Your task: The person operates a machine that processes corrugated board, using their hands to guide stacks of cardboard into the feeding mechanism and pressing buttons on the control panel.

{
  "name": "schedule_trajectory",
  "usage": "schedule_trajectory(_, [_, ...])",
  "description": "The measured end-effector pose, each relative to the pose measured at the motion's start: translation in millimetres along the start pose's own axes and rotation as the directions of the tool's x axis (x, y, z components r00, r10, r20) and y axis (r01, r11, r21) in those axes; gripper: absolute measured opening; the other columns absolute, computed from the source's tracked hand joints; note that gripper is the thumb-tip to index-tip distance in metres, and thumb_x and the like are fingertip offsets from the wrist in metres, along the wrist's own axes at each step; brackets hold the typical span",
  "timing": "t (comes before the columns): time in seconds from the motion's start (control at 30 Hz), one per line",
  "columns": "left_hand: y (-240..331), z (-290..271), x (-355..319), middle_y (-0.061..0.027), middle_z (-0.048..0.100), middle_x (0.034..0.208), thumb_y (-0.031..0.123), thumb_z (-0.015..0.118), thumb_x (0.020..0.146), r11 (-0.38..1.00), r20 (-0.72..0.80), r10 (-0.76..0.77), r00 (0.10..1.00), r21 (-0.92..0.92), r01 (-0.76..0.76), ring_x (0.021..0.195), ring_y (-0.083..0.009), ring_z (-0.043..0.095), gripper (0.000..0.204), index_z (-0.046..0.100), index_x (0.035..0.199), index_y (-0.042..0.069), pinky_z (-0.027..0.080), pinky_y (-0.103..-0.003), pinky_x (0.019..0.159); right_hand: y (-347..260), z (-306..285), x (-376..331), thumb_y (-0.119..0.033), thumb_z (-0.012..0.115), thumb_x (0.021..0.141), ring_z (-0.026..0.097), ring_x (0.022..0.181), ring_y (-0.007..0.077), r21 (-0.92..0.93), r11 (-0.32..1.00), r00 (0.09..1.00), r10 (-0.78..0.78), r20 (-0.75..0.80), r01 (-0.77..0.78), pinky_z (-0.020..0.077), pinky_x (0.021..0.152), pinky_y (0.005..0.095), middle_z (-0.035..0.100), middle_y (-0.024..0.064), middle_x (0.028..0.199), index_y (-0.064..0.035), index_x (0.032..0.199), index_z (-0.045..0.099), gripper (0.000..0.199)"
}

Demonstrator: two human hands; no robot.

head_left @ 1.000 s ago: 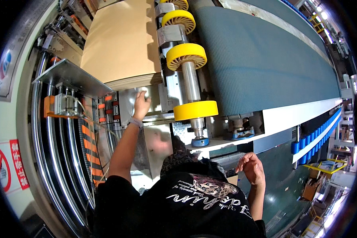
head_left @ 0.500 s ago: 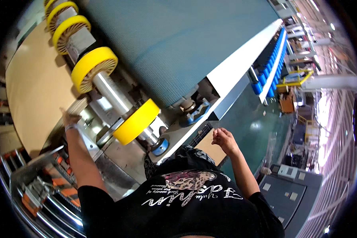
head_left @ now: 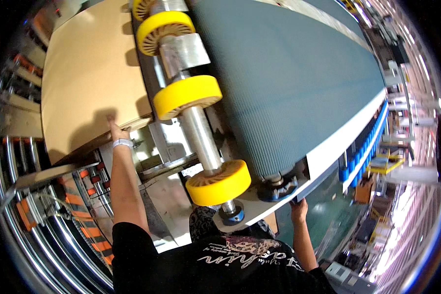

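Note:
My left hand [head_left: 118, 131] is at the near edge of a broad tan cardboard sheet [head_left: 90, 73], at the end of the sheet beside the roller shaft. One digit lies over the top face and the other fingers are curled at the edge, closed on it. A pale band circles that wrist. My right hand [head_left: 299, 210] is raised against the outer side of the white conveyor frame [head_left: 323, 132]. Its fingertips are partly hidden there, so its grip does not show. Between my hands runs a metal shaft [head_left: 203, 139] with yellow wheels [head_left: 218, 182].
A wide blue-grey ribbed belt [head_left: 289, 93] fills the middle. Metal rollers [head_left: 59, 245] and orange-and-black striped parts [head_left: 85, 220] are at the lower left. Blue rollers [head_left: 365, 142] line a conveyor on the right, above a green floor [head_left: 328, 208].
The view has turned, shifting the machine rightward and down. My left hand has gone from spread to curled on the sheet's edge; my right hand has come to the frame's outer side.

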State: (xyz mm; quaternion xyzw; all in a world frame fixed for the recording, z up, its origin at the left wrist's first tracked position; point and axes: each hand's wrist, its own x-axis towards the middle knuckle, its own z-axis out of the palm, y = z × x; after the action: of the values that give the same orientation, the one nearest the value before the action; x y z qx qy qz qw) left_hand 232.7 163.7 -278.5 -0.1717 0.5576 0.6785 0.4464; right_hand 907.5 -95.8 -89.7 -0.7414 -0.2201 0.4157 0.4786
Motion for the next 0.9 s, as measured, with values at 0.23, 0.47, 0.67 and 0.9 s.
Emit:
schedule_trajectory(0.23, [-9, 3, -10, -0.0056, 0.031, 0.139, 0.062, 0.063, 0.066, 0.988, 0.016, -0.042, 0.999, -0.146, 0.044, 0.128, -0.0311, 0.021, 0.088, 0.031, 0.134, 0.016, 0.013, -0.056, 0.102, 10, -14, 27, -0.027, 0.057, 0.084, 0.052, 0.091, 0.0229, 0.055, 0.998, 0.983, -0.027, -0.179, 0.038, 0.0458, 0.073, 0.0349, 0.048, 0.0089, 0.104, -0.0044, 0.115, 0.039, 0.042])
schedule_trajectory(0.47, [1, -7, -17, -0.0088, 0.038, 0.132, 0.078, 0.046, 0.065, 0.995, 0.054, -0.068, 0.996, -0.067, 0.072, 0.114, -0.0273, 0.04, 0.098, 0.028, 0.134, 0.011, 0.033, -0.045, 0.092, 22, -39, 49, -0.018, 0.057, 0.084, 0.053, 0.091, 0.0248, -0.082, 0.984, 0.971, -0.169, -0.171, 0.157, 0.0483, 0.074, 0.0369, 0.045, 0.013, 0.11, -0.0015, 0.12, 0.031, 0.047])
schedule_trajectory(0.67, [2, -22, -3, -0.0107, 0.042, 0.127, 0.081, 0.039, 0.065, 0.995, -0.067, -0.1, 0.993, -0.003, 0.1, 0.106, -0.0295, 0.046, 0.101, 0.028, 0.134, 0.009, 0.038, -0.044, 0.087, 5, -62, 14, -0.01, 0.054, 0.084, 0.055, 0.094, 0.0194, -0.038, 0.995, 0.996, 0.091, 0.017, -0.09, 0.047, 0.071, 0.0307, 0.054, 0.0026, 0.105, -0.0159, 0.13, 0.033, 0.051])
schedule_trajectory(0.9, [-2, -18, -1, -0.0124, 0.041, 0.129, 0.082, 0.038, 0.065, 0.99, -0.011, -0.091, 0.996, 0.108, 0.092, 0.11, -0.0395, 0.041, 0.101, 0.025, 0.136, 0.011, 0.037, -0.047, 0.09, 8, -70, 70, -0.003, 0.054, 0.082, 0.057, 0.086, 0.0197, -0.347, 0.932, 0.994, -0.091, 0.059, 0.105, 0.0494, 0.071, 0.0323, 0.058, 0.0084, 0.102, 0.0022, 0.114, 0.05, 0.032])
